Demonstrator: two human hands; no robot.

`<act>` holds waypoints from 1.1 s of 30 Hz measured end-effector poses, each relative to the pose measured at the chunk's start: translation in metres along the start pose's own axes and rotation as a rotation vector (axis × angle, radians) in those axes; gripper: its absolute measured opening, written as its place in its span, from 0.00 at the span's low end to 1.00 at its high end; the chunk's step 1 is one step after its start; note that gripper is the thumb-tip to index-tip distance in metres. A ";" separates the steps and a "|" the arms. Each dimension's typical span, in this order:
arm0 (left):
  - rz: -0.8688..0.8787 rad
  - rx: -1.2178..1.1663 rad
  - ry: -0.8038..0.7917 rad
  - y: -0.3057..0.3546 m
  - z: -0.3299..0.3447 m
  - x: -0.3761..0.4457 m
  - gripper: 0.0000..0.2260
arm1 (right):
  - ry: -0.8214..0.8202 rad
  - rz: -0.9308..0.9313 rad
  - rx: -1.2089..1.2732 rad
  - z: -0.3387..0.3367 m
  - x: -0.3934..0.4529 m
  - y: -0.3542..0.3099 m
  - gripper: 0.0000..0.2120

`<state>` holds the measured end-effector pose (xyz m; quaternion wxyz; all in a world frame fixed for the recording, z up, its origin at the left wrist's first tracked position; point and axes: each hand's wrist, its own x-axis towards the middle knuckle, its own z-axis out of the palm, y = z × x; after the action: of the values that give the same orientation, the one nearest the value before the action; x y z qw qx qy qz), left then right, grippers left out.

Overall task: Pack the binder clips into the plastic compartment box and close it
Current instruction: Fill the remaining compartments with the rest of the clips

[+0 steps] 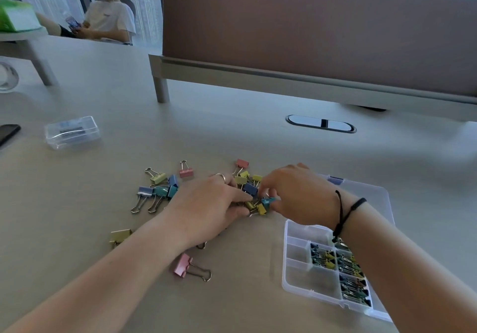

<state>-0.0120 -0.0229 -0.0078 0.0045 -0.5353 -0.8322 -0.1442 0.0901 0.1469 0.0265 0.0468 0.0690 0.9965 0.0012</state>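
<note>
Several coloured binder clips [157, 190] lie scattered on the table in front of me. A pink clip [183, 265] lies near my left forearm, and a yellow one [120, 235] sits further left. My left hand [209, 206] rests on the middle of the pile, its fingers curled over small yellow clips [254, 207]. My right hand [296, 195] pinches a small teal clip [267, 201] at the pile's right edge. The clear plastic compartment box [296, 278] lies open at the right. Small clips fill some of its compartments. Its lid [371, 190] lies flat behind my right wrist.
A small clear plastic case [72, 131] sits at the far left of the table, with a dark phone [7, 132] at the edge. A cable port [321, 124] is set in the table ahead. A brown divider panel [309, 30] stands behind it. A seated person [105, 14] is at the back left.
</note>
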 end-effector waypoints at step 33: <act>0.008 -0.244 -0.244 -0.003 -0.029 -0.013 0.11 | 0.007 -0.068 0.121 -0.002 -0.019 -0.014 0.19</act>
<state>-0.0131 -0.0428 0.0173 -0.1612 -0.5488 -0.8007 -0.1780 0.1069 0.1305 0.0300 0.0390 0.0378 0.9967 -0.0604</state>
